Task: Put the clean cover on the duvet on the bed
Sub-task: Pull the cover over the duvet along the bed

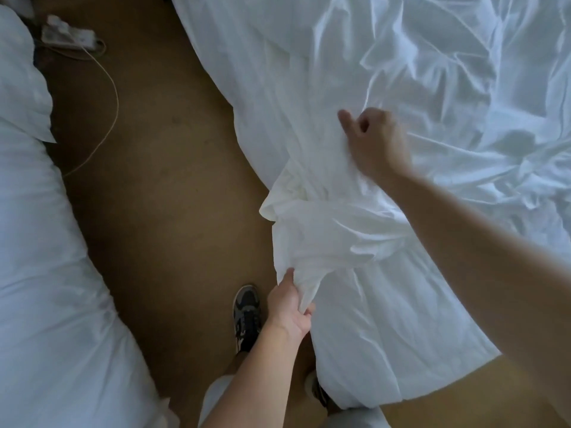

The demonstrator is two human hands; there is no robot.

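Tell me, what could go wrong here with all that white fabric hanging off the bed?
1. The bunched fabric hangs off the bed edge beside the shoe; it could be stepped on or dirtied.
2. Only the left hand clearly has a grip on it; a slip may drop it to the floor.
3. The loose cable on the floor could trip someone.

A bedroom: two beds in rumpled white linen, one bed right, another bed left, brown carpet between.
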